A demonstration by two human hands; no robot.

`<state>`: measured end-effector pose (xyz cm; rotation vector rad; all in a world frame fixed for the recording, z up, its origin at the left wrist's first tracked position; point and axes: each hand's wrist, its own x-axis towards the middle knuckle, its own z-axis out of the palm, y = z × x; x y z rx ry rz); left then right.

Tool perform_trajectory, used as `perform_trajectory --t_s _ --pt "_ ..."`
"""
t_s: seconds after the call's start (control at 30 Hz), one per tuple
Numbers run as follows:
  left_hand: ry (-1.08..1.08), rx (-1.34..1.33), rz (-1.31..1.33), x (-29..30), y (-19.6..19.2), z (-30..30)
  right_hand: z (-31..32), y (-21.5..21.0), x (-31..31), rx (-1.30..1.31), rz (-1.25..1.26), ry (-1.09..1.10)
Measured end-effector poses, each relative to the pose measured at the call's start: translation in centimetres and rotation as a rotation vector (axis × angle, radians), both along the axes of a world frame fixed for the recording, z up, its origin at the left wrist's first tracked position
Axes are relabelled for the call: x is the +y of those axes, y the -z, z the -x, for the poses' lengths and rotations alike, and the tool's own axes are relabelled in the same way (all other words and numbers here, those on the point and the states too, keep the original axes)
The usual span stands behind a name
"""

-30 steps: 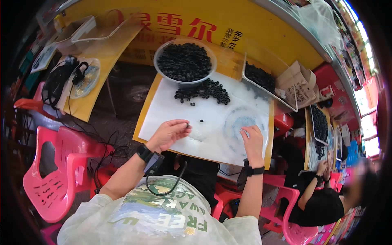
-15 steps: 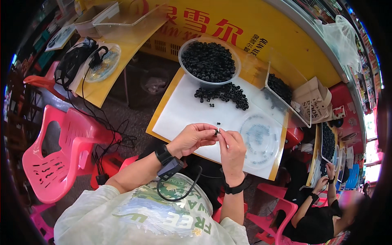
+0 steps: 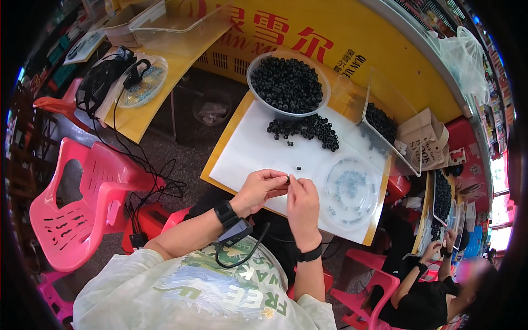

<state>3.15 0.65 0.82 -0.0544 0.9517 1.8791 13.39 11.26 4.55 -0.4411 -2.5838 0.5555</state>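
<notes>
"What's in my grip?"
"Mid-frame, I see the left hand (image 3: 257,190) pinching a small black piece (image 3: 288,179). The right hand (image 3: 303,210) meets it; whether it's gripping, I can't tell. I'd pinch lightly, wrists steady."
"Anything in the way?"
"A stray piece (image 3: 298,168) just above my fingers. Bowl (image 3: 286,114) upper centre, clear dish (image 3: 369,191) right of centre."

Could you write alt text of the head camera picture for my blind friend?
A person's left hand pinches a small black piece at a white-topped table, the right hand close against it. Beyond are a bowl and loose pile of black pieces; to the right lies a clear dish of tiny bluish bits.
</notes>
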Motion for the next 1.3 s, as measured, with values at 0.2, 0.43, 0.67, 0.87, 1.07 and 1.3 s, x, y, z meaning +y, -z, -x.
perform_trajectory --t_s 0.2,0.43,0.67,0.87,1.07,1.3 --pt "-0.007 -0.213 -0.076 -0.4 0.5 0.6 2.5 2.2 5.1 0.003 -0.022 -0.019" --pt "0.003 -0.237 -0.095 -1.1 0.9 1.3 3.5 3.7 5.8 -0.203 0.068 -0.009" --pt "0.020 -0.240 -0.120 -0.9 0.0 1.4 1.0 0.9 3.8 0.273 1.417 0.144" --pt "0.042 -0.197 -0.133 -0.5 -1.6 1.4 -0.6 0.2 2.6 0.398 1.692 0.060" --pt "0.065 -0.149 -0.107 -0.5 -1.7 1.5 -0.7 1.1 1.8 0.415 1.577 0.057" --pt "0.072 -0.096 -0.076 -0.5 -2.2 1.2 -0.5 -1.4 0.5 0.316 1.116 0.140"
